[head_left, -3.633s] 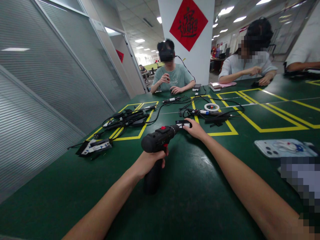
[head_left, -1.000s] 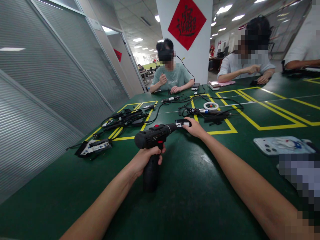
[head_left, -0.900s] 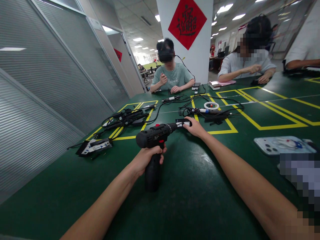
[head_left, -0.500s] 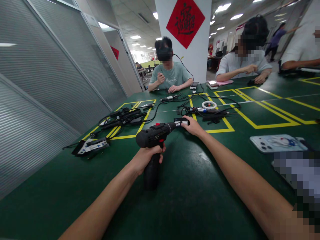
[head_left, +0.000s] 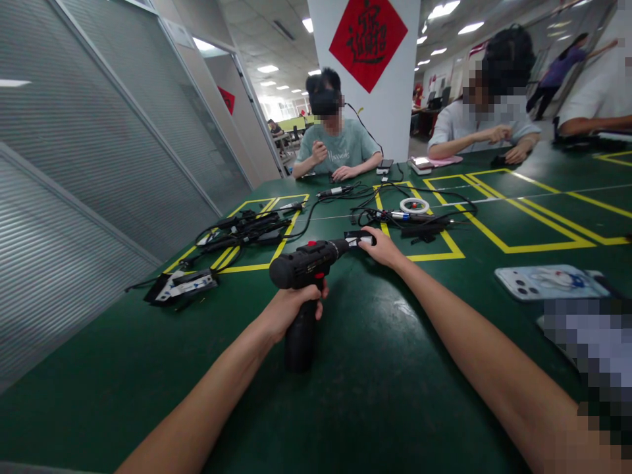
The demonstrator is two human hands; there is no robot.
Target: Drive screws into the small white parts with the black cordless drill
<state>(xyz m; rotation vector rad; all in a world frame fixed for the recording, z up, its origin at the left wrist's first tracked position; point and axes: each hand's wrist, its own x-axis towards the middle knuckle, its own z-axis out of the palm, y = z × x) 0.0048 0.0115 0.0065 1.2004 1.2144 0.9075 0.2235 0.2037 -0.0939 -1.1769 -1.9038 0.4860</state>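
Observation:
A black cordless drill [head_left: 309, 266] with red accents is gripped at its handle by my left hand [head_left: 296, 309], fingers wrapped around it near the trigger. Its chuck points away and to the right, at a small black and white piece [head_left: 356, 238]. My right hand [head_left: 379, 247] pinches that piece at its right end, low over the green table [head_left: 375, 368]. The drill's tip meets or nearly touches the piece; exact contact is too small to tell.
Tangled black cables [head_left: 247, 227] lie left, near a black and white packet [head_left: 180, 286]. More tools and cables surround a white tape ring [head_left: 413, 206]. A phone [head_left: 550, 283] lies right. Two people [head_left: 336, 145] [head_left: 486, 131] sit across the table.
Both hands keep their holds on the drill and the small piece. The view has shifted very slightly; nothing else visibly moved on the table.

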